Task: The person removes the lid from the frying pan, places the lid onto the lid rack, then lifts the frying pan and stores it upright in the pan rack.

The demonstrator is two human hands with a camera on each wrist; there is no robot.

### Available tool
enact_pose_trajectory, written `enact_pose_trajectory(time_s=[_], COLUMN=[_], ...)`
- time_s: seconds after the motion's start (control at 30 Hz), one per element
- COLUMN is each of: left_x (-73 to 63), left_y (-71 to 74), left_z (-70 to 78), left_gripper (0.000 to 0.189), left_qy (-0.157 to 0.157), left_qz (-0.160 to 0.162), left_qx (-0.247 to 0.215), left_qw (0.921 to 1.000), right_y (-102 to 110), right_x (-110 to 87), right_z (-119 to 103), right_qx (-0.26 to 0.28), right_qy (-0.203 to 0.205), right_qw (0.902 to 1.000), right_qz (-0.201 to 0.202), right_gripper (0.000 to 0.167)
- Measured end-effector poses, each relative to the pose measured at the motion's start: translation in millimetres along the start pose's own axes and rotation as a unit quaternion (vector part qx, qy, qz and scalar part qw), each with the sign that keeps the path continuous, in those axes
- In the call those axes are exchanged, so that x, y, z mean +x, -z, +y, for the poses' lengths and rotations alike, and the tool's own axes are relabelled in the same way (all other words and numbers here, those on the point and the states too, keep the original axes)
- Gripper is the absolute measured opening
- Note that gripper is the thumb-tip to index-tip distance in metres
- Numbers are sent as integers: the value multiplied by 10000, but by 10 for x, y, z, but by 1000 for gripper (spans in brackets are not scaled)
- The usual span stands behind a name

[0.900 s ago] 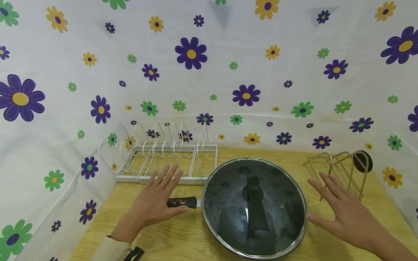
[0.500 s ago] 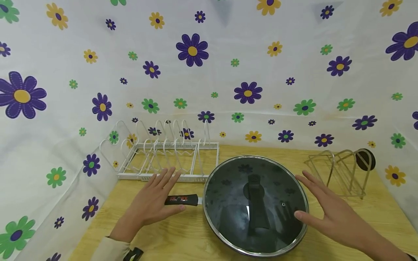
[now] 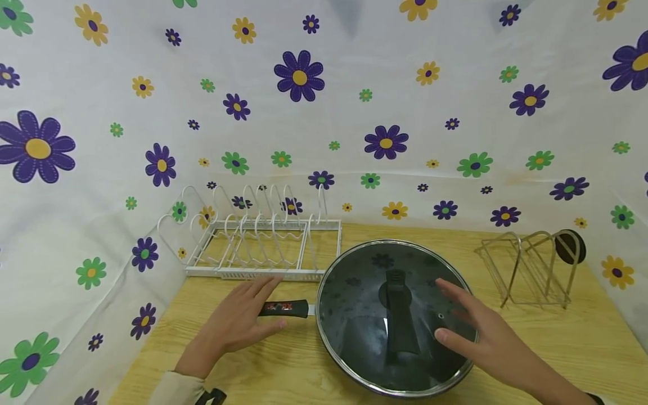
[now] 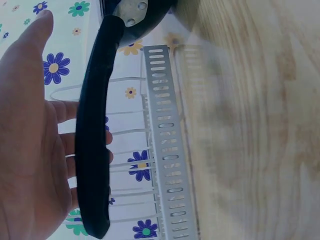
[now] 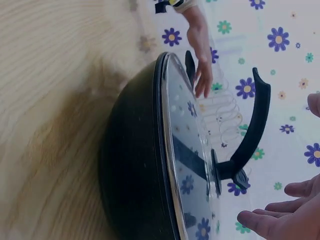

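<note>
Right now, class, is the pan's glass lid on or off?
On. In the right wrist view, the lid sits on the pan, its edge following the pan's with no visible gap.

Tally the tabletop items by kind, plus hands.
Pan: 1
Glass lid: 1
Racks, namely white rack and tan rack: 2
Round dark item by the tan rack, kind unclear: 1
Hands, namely left hand and right hand: 2
Total: 7
</note>
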State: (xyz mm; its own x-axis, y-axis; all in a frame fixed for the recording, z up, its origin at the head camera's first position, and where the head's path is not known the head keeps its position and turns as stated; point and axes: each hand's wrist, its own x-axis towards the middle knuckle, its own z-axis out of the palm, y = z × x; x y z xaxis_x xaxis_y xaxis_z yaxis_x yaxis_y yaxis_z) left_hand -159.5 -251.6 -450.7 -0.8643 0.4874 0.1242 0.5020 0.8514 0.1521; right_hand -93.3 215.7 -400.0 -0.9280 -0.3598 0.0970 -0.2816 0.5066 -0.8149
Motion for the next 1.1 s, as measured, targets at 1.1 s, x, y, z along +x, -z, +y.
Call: enact_pose_trajectory(time_s=[1.1], left_x=[29], left_y=[-125], left_z=[-76], left_gripper=[36], left_qy=[383], left_qz=[-281], left_qx=[-184], left_qw=[9987], right_y=[-471], right_x=[137], right_z=[-108], right_qx=[2247], right_qy=[-951], right_qw=[9698], right_qz=[-54], right_gripper=[64])
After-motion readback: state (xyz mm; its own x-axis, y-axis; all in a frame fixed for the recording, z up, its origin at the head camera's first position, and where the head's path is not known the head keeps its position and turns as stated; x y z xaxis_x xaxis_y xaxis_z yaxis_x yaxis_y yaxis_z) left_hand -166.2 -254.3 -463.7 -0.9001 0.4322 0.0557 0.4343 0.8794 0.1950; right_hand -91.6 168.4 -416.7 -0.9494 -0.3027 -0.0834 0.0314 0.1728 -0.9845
